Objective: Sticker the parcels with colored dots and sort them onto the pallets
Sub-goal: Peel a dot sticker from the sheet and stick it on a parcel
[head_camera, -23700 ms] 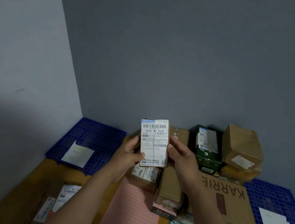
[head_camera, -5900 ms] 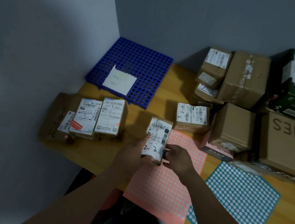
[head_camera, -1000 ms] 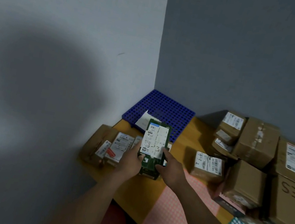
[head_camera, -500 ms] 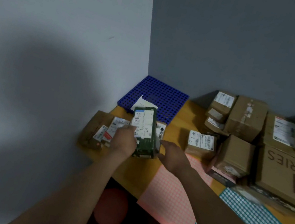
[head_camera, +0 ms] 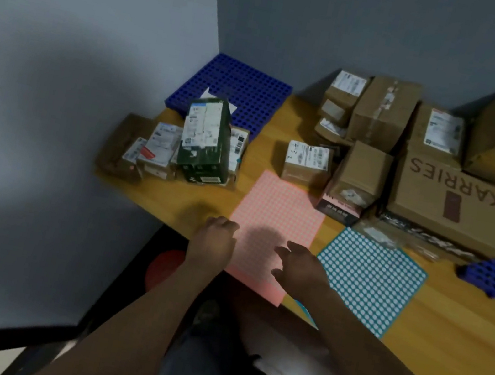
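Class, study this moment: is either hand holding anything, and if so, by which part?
Nothing is held. The left hand and right hand are over the pink sticker sheet with no grip on it; the green parcel stands apart from both.

Both bare forearms were stretched forward, side by side. The left grip [head_camera: 217, 240] held nothing, palm down, its fingers loosely curled under. The right grip [head_camera: 303, 267], near to it, also held nothing, fingers spread and slightly bent, thumb apart.
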